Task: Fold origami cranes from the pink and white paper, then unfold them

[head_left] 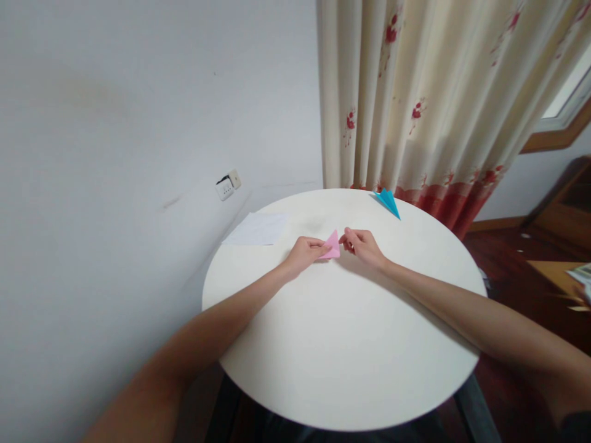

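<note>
A plain pale wall (115, 123) fills the left half of the frame, with a small socket (228, 184) low on it near the centre. A round white table (341, 344) takes up the middle and lower part of the frame, seen from above by the person seated at it. On the table's upper left edge lies a white sheet (257, 228), flat and apart from the hands. Two bare forearms reach in from the lower corners and meet near the table's upper middle. The left hand (305, 253) rests on the table, its fingers curled down onto the left edge of a small pink paper (332, 246) folded to a triangle. The paper lies just between the two hands, its point tilted upward. The right hand (364, 245) pinches the paper's right corner between thumb and forefinger, the other fingers tucked in. The paper looks very light, thin and easily creased or torn, so it is likely best held at its edges and corners with fingertips, as both hands do here. Further up and right, near the table's far edge, lies a blue paper (388, 202), also folded to a point, well apart from the hands. Behind it hangs a cream curtain (438, 92) with red flowers, and dark wooden floor (517, 271) shows at the right.
</note>
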The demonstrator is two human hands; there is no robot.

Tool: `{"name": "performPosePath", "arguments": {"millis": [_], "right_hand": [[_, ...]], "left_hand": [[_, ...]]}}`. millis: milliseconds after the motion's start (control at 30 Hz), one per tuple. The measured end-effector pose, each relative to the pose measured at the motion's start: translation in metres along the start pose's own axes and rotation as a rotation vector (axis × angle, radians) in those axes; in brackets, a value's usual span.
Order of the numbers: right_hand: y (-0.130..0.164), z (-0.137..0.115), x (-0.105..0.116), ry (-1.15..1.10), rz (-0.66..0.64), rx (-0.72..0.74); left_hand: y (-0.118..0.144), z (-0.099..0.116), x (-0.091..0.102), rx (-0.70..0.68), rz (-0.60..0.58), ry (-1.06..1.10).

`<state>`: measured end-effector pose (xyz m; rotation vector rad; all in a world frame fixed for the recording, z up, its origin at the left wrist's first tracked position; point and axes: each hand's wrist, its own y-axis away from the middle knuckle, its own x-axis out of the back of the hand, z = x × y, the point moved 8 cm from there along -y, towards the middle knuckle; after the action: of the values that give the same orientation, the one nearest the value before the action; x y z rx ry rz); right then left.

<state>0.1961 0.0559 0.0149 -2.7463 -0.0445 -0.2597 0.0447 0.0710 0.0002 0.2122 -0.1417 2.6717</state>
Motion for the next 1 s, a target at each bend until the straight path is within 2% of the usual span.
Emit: {"name": "performPosePath", "arguments": {"millis": [100, 200, 300, 500, 800, 1000], "right_hand": [[0.005, -0.004, -0.014, 0.085, -0.134, 0.022], [0.008, -0.004, -0.021, 0.148, -0.190, 0.020], [0.007, -0.004, -0.021, 0.171, -0.186, 0.032], [0.006, -0.005, -0.016, 0.212, -0.146, 0.073], [0.006, -0.001, -0.017, 0.226, -0.123, 0.076], [0.002, 0.002, -0.010, 0.180, -0.045, 0.063]], "left_hand": [[0.000, 0.007, 0.007, -0.035, 0.077, -0.019], [0.000, 0.011, 0.007, -0.060, 0.084, -0.029], [0.000, 0.009, 0.006, -0.062, 0.074, -0.055], [-0.002, 0.001, -0.006, 0.003, -0.069, -0.054], [-0.003, 0.001, -0.004, -0.017, -0.064, -0.169], [-0.005, 0.000, 0.000, -0.017, -0.032, -0.175]]}}
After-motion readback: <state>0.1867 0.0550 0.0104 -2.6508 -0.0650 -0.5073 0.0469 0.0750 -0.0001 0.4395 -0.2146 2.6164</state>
